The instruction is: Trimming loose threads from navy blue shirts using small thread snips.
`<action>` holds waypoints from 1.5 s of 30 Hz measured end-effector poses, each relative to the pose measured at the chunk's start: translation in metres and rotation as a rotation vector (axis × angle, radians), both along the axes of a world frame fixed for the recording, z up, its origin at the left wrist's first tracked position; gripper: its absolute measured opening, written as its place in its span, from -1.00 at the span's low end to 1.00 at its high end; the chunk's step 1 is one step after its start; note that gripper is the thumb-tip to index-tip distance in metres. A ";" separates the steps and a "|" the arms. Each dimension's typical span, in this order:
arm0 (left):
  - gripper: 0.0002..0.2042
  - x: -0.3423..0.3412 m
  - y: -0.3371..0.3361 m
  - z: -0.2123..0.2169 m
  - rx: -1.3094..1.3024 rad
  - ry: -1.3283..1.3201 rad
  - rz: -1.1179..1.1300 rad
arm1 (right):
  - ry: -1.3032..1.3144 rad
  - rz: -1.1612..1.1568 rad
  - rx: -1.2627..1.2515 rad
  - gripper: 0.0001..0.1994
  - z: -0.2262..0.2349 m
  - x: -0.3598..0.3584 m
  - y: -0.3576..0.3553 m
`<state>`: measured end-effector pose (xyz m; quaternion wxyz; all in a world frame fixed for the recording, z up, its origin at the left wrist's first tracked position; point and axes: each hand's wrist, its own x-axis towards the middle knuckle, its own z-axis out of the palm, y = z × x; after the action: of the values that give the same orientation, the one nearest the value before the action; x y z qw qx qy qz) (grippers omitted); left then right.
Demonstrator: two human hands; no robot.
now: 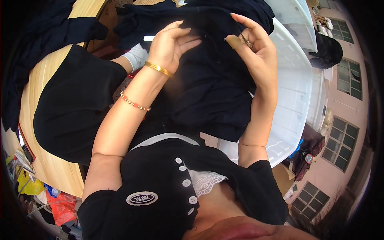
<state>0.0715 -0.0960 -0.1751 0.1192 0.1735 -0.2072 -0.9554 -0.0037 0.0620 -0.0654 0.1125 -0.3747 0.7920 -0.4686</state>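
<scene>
My left hand point(171, 46), with gold bangles at the wrist, is raised over dark navy cloth point(212, 76) spread across my lap. Its fingers are apart, and I see nothing held in them. To the right, my right hand point(256, 46) is held up with thumb and index finger spread and a tan wrap round the thumb. Its other fingers curl round a small dark metal tool point(245, 40), which looks like thread snips and is mostly hidden in the palm. The cloth lies behind and below both hands.
A large white plastic bin point(294, 92) stands at my right. On the left curves a pale wooden tabletop point(44, 100) with more dark cloth point(48, 36) on it. Red and yellow plastic bags point(62, 210) lie at the lower left. A pink wall with windows point(340, 144) rises at far right.
</scene>
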 end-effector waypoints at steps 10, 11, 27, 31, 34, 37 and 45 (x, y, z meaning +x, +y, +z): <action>-0.86 0.028 -0.004 0.042 -0.326 0.170 -0.153 | -0.179 0.001 -0.284 -0.91 0.012 -0.002 -0.012; -0.87 0.031 -0.005 0.049 -0.565 0.286 -0.132 | -0.216 -0.009 -0.362 -0.90 0.018 -0.002 -0.007; -0.77 0.029 -0.006 0.067 -0.268 0.157 -0.303 | 0.229 -0.332 -0.408 -0.85 -0.002 0.000 0.018; -0.75 0.029 -0.003 0.070 -0.359 0.074 -0.187 | 0.282 -0.286 -0.318 -0.68 0.003 0.009 0.008; -0.75 0.029 0.000 0.071 -0.385 0.060 -0.164 | 0.565 -0.060 -0.185 -0.63 0.007 0.006 0.008; -0.76 0.029 0.002 0.071 -0.404 0.077 -0.143 | 0.594 -0.008 -0.150 -0.59 -0.002 0.005 0.004; -0.76 0.027 0.006 0.066 -0.610 0.132 -0.101 | 0.622 -0.041 -0.143 -0.61 -0.009 0.002 0.002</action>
<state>0.0985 -0.0905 -0.1093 0.1312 0.0571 -0.4843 -0.8631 -0.0016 0.0644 -0.0744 -0.1714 -0.4908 0.7610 -0.3881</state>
